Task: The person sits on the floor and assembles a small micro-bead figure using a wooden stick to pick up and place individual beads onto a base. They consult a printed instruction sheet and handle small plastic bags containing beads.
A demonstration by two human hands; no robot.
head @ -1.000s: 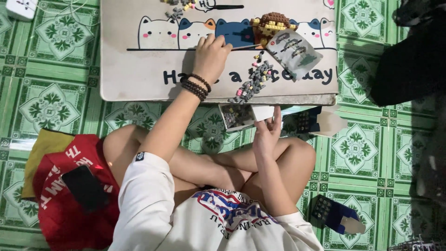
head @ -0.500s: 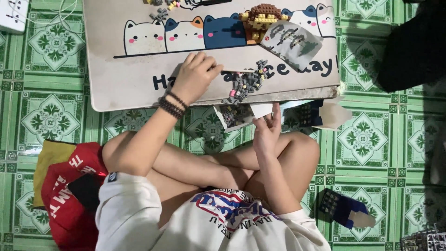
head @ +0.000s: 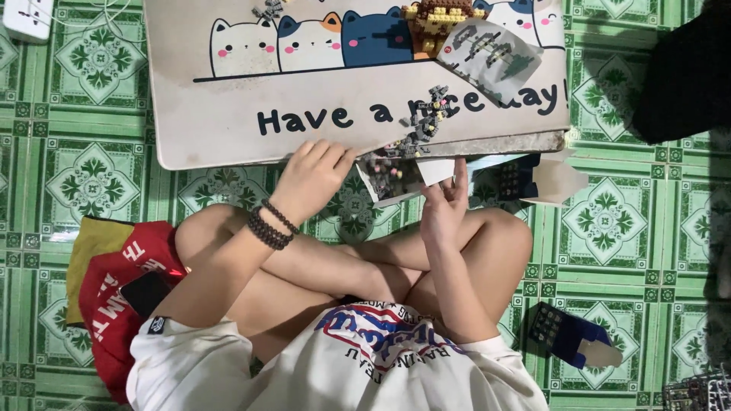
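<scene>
I sit cross-legged on a green tiled floor at a low white table point(head: 228, 129) printed with cartoon cats. My left hand point(head: 312, 179), with dark bead bracelets on the wrist, rests with curled fingers on the table's near edge; whether it holds anything is hidden. Just to its right, small grey bricks point(head: 426, 114) trail across the table toward the edge. My right hand point(head: 445, 202) holds a printed paper leaflet point(head: 392, 179) below the table edge, above my knee. A brown and yellow brick model point(head: 438, 19) and a clear bag of pieces point(head: 495, 53) lie at the far side.
A red bag point(head: 114, 281) with a black phone point(head: 145, 293) on it lies by my left knee. An open blue box point(head: 567, 335) sits by my right knee, another dark box point(head: 521, 179) under the table edge. Black fabric point(head: 685, 68) is at the right, a white power strip point(head: 27, 15) far left.
My left hand has drawn back from the middle of the table to its near edge. The right hand has kept hold of the leaflet. The view has moved closer.
</scene>
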